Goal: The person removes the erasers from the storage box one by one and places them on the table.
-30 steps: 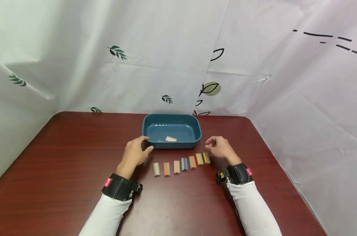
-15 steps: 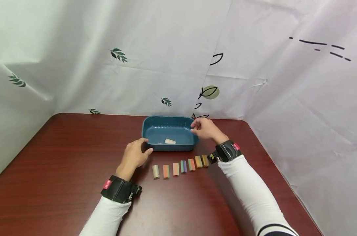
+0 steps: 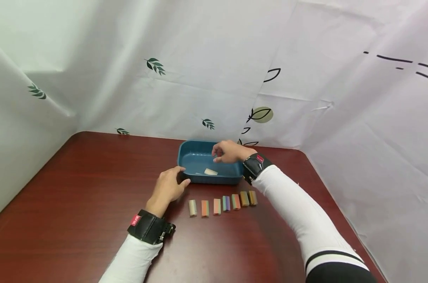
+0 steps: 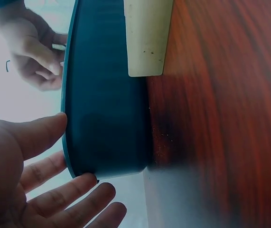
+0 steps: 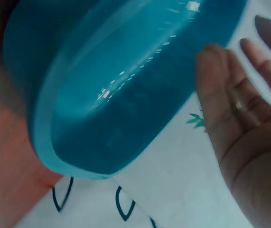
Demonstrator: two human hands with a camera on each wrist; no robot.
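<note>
A blue rectangular dish [image 3: 214, 180] stands near the far side of the table. My left hand [image 3: 169, 186] is at its front left corner, thumb and fingertips against the rim; in the left wrist view those fingers [image 4: 80, 190] are spread and fairly straight. Over the dish's right half hovers my right hand [image 3: 229, 151], its fingers loosely bent and holding nothing visible in the right wrist view. One pale block [image 3: 211, 171] lies inside the dish near the front wall. In front of the dish, several small two-tone blocks form a row, with a cream block [image 3: 192, 208] at the left end.
An orange-and-green block [image 3: 205, 208], a purple-and-teal block [image 3: 226, 203] and a brown-yellow block [image 3: 252, 198] belong to the row. White patterned cloth [image 3: 185, 78] hangs behind the dark red table [image 3: 94, 188] and along its sides.
My right hand has moved from beside the right end of the row, up and leftward, to over the dish. The left hand stays at the dish's corner. The head view has shifted slightly.
</note>
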